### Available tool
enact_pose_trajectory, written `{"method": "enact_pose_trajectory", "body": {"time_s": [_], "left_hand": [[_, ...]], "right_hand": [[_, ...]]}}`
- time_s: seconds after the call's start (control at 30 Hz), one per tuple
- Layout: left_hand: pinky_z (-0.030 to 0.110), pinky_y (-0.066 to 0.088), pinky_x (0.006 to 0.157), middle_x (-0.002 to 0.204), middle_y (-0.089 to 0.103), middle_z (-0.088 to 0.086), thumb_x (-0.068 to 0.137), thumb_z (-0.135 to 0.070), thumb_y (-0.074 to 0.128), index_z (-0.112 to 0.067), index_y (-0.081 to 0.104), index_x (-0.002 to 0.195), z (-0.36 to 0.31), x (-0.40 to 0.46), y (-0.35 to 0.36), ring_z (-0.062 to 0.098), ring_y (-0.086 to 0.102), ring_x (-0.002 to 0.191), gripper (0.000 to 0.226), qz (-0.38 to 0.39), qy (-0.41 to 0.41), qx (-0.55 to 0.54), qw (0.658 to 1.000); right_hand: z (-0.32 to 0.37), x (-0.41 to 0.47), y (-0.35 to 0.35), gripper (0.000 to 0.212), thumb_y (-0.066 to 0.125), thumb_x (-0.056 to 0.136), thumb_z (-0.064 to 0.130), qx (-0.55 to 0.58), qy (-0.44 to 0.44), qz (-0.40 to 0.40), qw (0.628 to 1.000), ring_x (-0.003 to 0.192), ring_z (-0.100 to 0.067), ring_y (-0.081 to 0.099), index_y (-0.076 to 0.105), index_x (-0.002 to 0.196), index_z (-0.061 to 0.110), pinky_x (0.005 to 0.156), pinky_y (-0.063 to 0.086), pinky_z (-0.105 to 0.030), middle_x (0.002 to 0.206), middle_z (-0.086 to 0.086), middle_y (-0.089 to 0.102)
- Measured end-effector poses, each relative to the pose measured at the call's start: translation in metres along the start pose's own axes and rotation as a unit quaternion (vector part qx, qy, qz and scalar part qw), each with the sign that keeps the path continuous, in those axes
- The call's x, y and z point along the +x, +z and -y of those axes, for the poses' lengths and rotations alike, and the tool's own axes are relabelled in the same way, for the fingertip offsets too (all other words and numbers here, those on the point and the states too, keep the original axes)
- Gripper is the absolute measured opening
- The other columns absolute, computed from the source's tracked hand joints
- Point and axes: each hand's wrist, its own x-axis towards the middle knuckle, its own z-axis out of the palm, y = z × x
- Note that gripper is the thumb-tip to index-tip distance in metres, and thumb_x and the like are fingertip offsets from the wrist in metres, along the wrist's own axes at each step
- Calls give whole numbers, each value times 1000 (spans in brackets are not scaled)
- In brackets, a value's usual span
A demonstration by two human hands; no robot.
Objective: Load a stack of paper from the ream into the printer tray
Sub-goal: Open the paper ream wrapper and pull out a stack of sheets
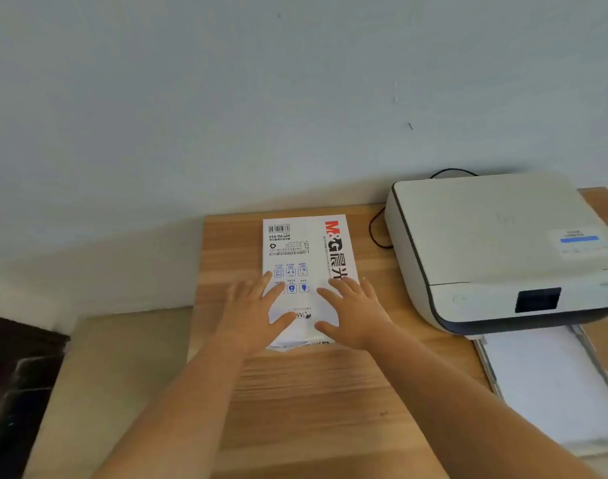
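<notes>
A white wrapped paper ream [304,252] with a red and black logo lies flat on the wooden table [323,402]. Its near end looks torn open. My left hand [252,311] rests flat on the ream's near left part, fingers spread. My right hand [354,314] lies flat on its near right part, fingers spread too. Neither hand grips anything. A white printer [496,250] stands to the right. Its paper tray [551,385] is pulled out toward me and shows a white surface.
A black cable [376,229] loops on the table between the ream and the printer. A pale wall rises right behind the table. A lower beige surface [115,385] adjoins the table's left side, with dark floor beyond it.
</notes>
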Motion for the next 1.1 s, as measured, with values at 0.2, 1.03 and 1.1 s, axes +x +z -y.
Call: {"method": "enact_pose_trajectory", "body": {"time_s": [0.2,1.03,1.1], "left_hand": [[52,-6,117,161,-3,-8,83,-75,20,-38,12,148,7,-5,32,16,-8,147,76,29,-17,-5,999],[48,-4,118,161,1,-6,89,-67,28,-34,17,149,-4,-22,36,16,-4,147,69,30,-42,-38,998],[48,-1,118,161,4,-6,90,-66,29,-34,19,148,-4,-23,34,16,-1,147,68,26,-44,-38,998]], "right_hand": [[3,3,17,59,49,90,51,3,22,4,1000,135,-23,30,37,143,27,112,20,-42,147,-2,35],[10,18,32,22,52,86,23,61,49,-25,997,105,-20,44,67,98,13,94,33,-34,112,0,51],[10,12,34,21,53,86,24,60,30,-26,997,106,-20,44,67,97,13,94,32,-33,112,0,51]]}}
